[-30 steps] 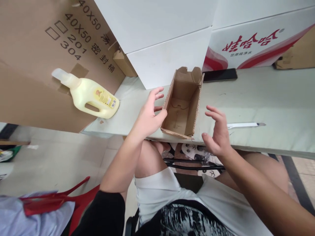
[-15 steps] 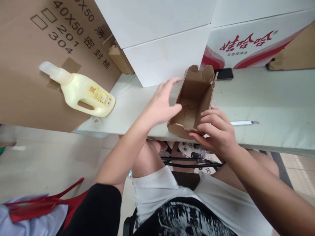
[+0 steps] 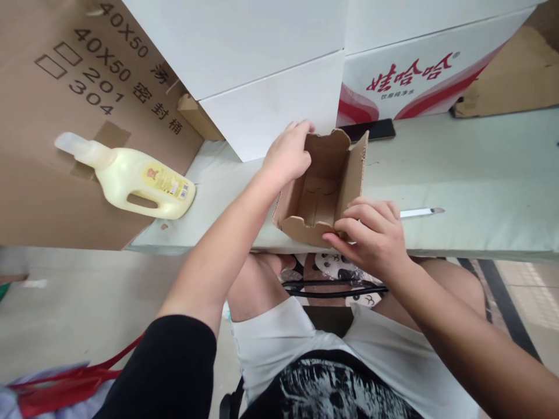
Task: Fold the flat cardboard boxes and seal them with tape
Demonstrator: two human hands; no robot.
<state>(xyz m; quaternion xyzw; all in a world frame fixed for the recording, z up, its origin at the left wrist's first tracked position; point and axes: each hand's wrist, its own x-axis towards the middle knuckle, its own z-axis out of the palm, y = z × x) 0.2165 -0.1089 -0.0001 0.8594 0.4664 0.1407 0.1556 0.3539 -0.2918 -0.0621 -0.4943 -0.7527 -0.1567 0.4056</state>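
A small brown cardboard box [image 3: 353,174] with its top uncovered sits near the table's front edge, its inside bare. My left hand [image 3: 289,152] grips the far left corner, fingers over the outer side and thumb at the rim. At the near right corner, my right hand [image 3: 371,234] is closed on the wall, its thumb low against the front face. Just right of my right hand lies a slim white knife-like tool [image 3: 421,213], one end hidden behind the hand. A dark phone [image 3: 371,129] rests behind the box.
Large white cartons [image 3: 273,99] stand along the back, one with red lettering. A pale yellow jug [image 3: 142,183] is at the left, by a big brown carton [image 3: 39,174]. Another brown carton [image 3: 509,81] stands back right. The pale green table cover [image 3: 489,192] extends right.
My left hand has gone from open beside the box to gripping its far left corner. The box's walls sit more upright and spread. The view has shifted slightly.
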